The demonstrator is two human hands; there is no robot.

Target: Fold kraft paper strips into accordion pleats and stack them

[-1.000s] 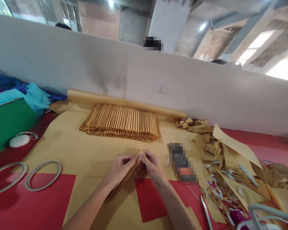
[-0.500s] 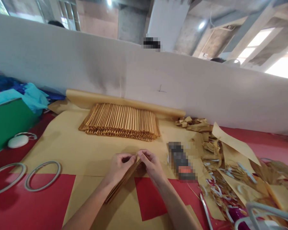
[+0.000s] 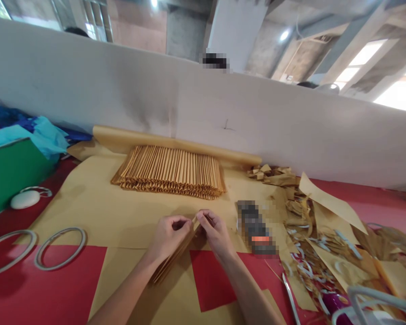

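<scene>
My left hand and my right hand meet near the table's middle, both pinched on the far end of a narrow folded strip of brown paper that slants back toward me. Fingers of both hands are closed on its top edge. Beyond them lies a row of several pleated brown paper pieces on a large brown paper sheet. A brown paper roll rests against the white partition behind.
Two white rings lie on the red table at left, near a white oval object and a green box with blue tissue. A blurred dark object and a heap of paper scraps lie right.
Both hands stay pinched on the strip's end; the fingers have shifted slightly along its top edge. Otherwise nothing moved.
</scene>
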